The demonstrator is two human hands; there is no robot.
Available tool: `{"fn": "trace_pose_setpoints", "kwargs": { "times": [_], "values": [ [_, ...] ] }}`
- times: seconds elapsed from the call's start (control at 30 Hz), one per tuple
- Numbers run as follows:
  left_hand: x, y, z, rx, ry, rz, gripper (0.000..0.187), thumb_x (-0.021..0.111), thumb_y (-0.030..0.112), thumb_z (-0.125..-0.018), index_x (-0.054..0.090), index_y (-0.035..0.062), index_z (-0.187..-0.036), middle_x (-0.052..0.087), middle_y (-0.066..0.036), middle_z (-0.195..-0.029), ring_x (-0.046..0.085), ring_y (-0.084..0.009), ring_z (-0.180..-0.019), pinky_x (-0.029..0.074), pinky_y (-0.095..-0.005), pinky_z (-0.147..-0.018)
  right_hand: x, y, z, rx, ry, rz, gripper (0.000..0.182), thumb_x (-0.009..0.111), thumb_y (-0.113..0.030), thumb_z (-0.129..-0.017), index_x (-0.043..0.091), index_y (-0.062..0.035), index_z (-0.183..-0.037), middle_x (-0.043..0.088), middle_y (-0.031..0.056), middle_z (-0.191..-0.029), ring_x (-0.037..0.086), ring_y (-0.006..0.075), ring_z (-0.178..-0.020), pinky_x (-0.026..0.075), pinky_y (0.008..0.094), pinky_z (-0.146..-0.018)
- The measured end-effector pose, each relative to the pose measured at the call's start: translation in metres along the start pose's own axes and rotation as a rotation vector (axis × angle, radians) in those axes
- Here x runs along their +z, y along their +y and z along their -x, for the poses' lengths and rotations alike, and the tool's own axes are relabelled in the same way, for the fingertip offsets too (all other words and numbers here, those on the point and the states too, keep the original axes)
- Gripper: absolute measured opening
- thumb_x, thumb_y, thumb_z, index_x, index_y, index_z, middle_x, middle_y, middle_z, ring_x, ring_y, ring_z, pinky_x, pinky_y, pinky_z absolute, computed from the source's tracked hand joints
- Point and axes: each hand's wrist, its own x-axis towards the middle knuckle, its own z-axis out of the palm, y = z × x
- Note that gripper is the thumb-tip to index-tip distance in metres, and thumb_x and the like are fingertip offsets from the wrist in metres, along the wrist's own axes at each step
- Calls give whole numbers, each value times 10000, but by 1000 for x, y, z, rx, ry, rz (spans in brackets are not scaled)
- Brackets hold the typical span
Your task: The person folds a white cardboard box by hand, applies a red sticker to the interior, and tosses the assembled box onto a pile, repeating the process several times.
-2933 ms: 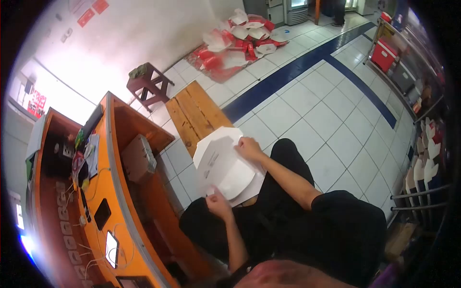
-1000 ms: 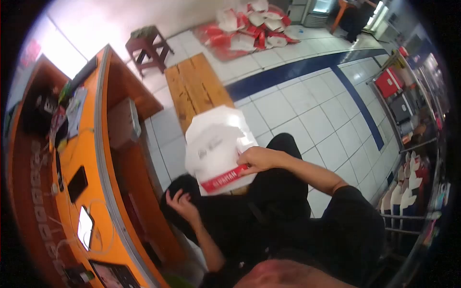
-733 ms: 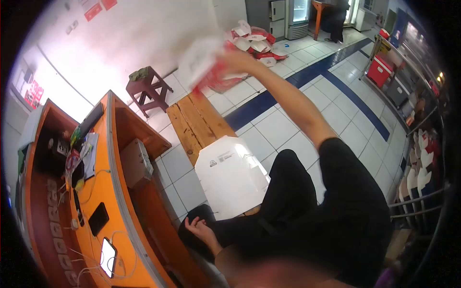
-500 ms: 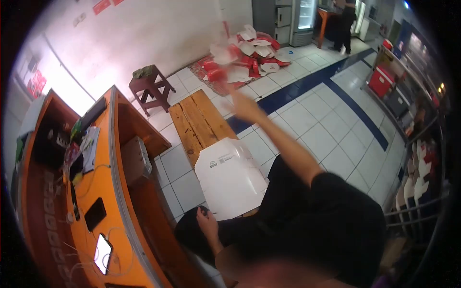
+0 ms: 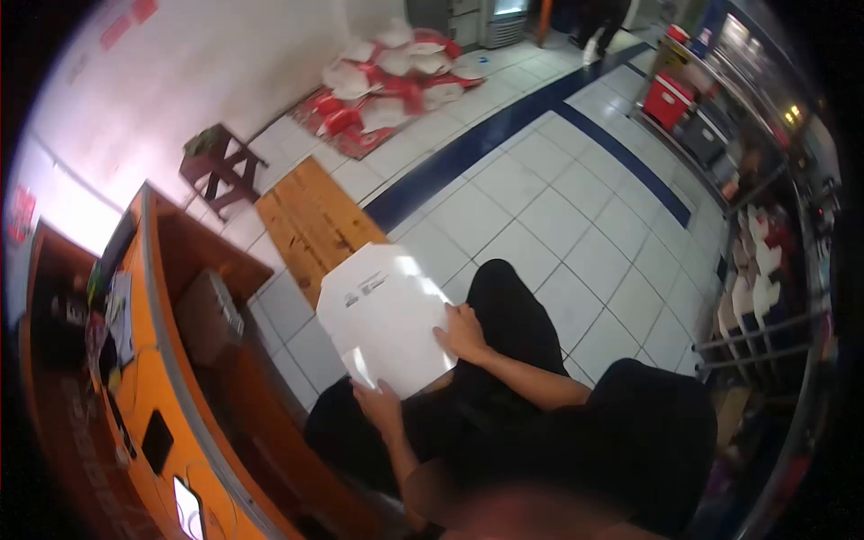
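Observation:
A flat white cardboard box blank with cut corners and small dark print lies in front of me, over the near end of the wooden bench. My left hand grips its near left edge. On the right edge, my right hand has its thumb on top and its other fingers curled at the border. Both side edges of the blank bend up a little and catch the light. Its underside is hidden.
Red and white folded boxes lie heaped on a patterned mat by the wall. A dark stool stands beyond the bench. The orange counter with phones runs along my left. Metal shelving is at right; a person stands far back.
My right hand has come back from its stretch toward the heap, where a blurred red and white box was in the air, onto the blank's right edge. My view has shifted right and downward.

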Motion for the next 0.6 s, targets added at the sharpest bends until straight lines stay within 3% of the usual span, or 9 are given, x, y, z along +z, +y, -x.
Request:
{"fn": "trace_pose_setpoints", "kwargs": {
  "times": [0.07,0.17,0.2,0.3,0.4,0.5,0.53,0.6],
  "values": [
    [12,-12,1,2,32,-21,712,598,212,-948,313,-133,-1501,425,-335,-1483,470,-451,-1348,390,-464,-1141,4,3,-3,5,28,-18,741,736,-311,-851,429,6,-1446,519,239,-1263,505,412,-1216,477,510,-995],
    [19,-24,0,198,185,-96,678,602,205,-939,350,-112,-1483,448,-336,-1456,470,-445,-1346,382,-473,-1150,3,-2,0,-5,46,-61,725,738,-312,-845,446,-10,-1436,505,248,-1289,501,415,-1224,463,519,-1011],
    [4,-8,5,198,146,-123,609,614,148,-920,404,-92,-1439,499,-337,-1401,506,-458,-1300,399,-495,-1126,2,-3,3,-10,84,-92,648,717,-261,-863,467,-56,-1425,538,224,-1273,493,406,-1244,451,534,-1000],
    [-5,-6,-2,131,93,99,532,629,98,-923,444,-89,-1385,582,-302,-1311,613,-402,-1181,487,-475,-1026,-10,-9,2,-3,28,-94,560,666,-179,-893,479,-97,-1415,602,189,-1201,529,377,-1217,443,529,-983],
    [1,-19,-22,-2,87,637,487,632,70,-935,480,-102,-1364,644,-263,-1228,680,-314,-1054,549,-415,-904,0,0,-10,-61,107,-353,442,609,-121,-918,546,-103,-1354,647,170,-1121,588,370,-1133,460,510,-948],
    [-6,-32,-38,-64,23,625,440,620,94,-959,520,-97,-1342,667,-240,-1184,684,-247,-1013,563,-357,-853,0,2,-27,-107,121,-454,355,583,-122,-935,607,-70,-1285,654,193,-1096,628,388,-1043,487,481,-928],
    [-30,12,-18,-95,43,422,456,622,91,-936,539,-82,-1349,670,-256,-1201,696,-297,-1016,558,-377,-882,0,0,-27,-141,119,-479,340,584,-132,-941,619,-65,-1273,654,200,-1103,631,392,-1046,493,475,-924],
    [-16,15,-9,50,54,303,483,622,91,-918,532,-78,-1361,662,-265,-1231,695,-340,-1026,558,-396,-890,-4,-11,-23,-210,114,-532,315,585,-153,-954,642,-55,-1248,655,214,-1117,636,401,-1052,507,463,-917]
  ]
}}
